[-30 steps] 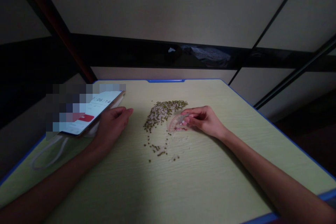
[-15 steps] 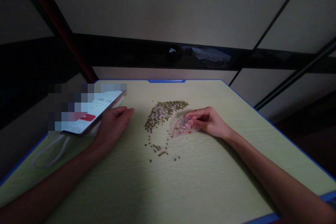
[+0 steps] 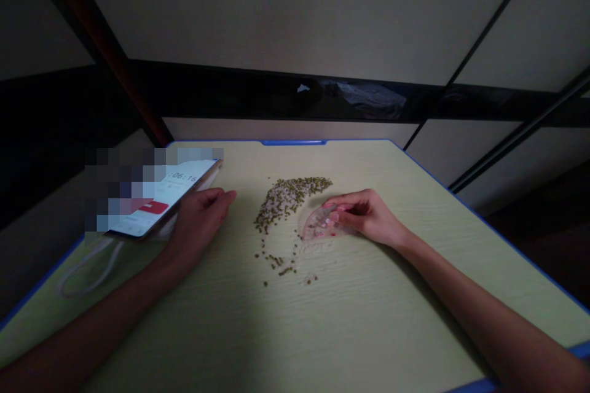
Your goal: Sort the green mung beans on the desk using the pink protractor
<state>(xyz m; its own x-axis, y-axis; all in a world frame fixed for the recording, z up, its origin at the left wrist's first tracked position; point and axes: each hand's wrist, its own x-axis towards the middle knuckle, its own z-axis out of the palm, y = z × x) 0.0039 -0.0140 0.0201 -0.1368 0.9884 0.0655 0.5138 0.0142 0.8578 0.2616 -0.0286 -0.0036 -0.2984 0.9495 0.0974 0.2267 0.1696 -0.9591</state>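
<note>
My right hand (image 3: 369, 215) pinches a see-through pink protractor (image 3: 318, 224) between thumb and fingers, its curved edge towards the beans. The protractor rests on or just above the table; I cannot tell which. Left of it lies a curved heap of green mung beans mixed with pale grains (image 3: 288, 196). Several loose beans (image 3: 281, 264) are scattered nearer to me, and some pale grains (image 3: 318, 249) lie below the protractor. My left hand (image 3: 203, 215) rests on the table beside the phone (image 3: 170, 196), fingers curled in and nothing seen in them.
The phone leans on a pale support with a white cord loop (image 3: 87, 276) at the left. The light table (image 3: 350, 325) has a blue rim and a blue handle (image 3: 294, 142) at its far edge. Behind it stands a panelled cabinet (image 3: 295, 18) with a dark band.
The protractor's visible face has tilted slightly in my right hand. The heap and my left hand look the same, and the phone's timer has advanced by one second.
</note>
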